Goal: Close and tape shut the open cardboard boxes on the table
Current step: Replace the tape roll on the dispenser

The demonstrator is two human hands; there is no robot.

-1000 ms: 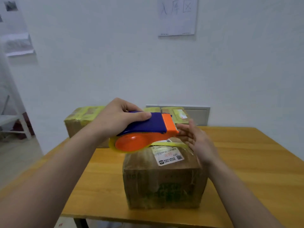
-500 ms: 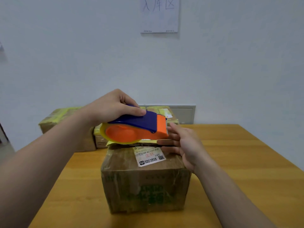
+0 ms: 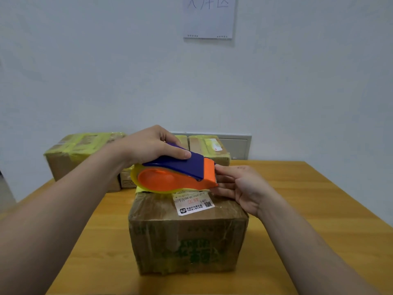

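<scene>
A closed brown cardboard box [image 3: 187, 237] with green print and a white label stands in the middle of the wooden table [image 3: 314, 201]. My left hand [image 3: 148, 145] grips an orange and blue tape dispenser [image 3: 176, 175] with a yellow tape roll, and the dispenser lies on the box's top. A strip of yellow tape runs under it along the top. My right hand [image 3: 240, 188] rests with straight fingers on the right part of the box's top, its fingertips at the dispenser's orange front end.
Three boxes sealed with yellow tape stand at the back of the table: one at the left [image 3: 83, 154], a small one [image 3: 127, 179] behind the dispenser, one at the centre [image 3: 210, 147]. A grey wall panel [image 3: 236, 143] and a paper sheet [image 3: 209, 17] are on the wall.
The dispenser has come down onto the box's top. My right hand has settled flat at its front end. The view has shifted a little to the right.
</scene>
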